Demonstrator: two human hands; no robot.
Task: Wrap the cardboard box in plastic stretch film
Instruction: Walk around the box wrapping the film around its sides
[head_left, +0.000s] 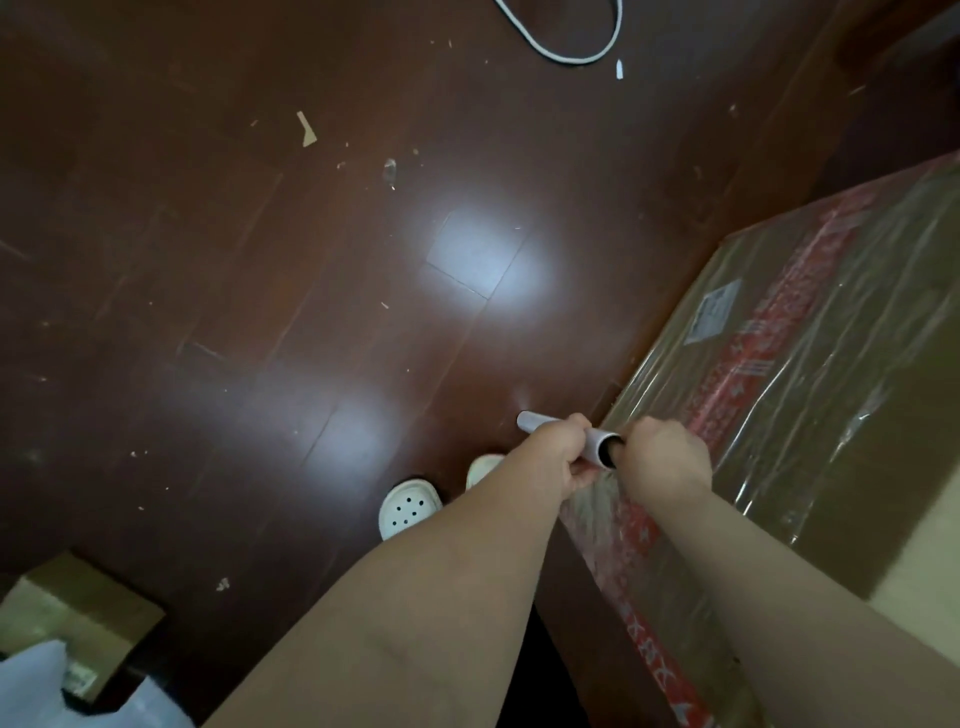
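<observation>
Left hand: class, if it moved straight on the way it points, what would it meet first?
Probably the near edge of the box, just beyond the tube that the left hand grips, though depth is unclear.

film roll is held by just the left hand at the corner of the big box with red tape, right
No: the head view shows both hands on the film roll, the left hand gripping its middle, the right hand at its open end. It is at the corner of the box with red tape.
</observation>
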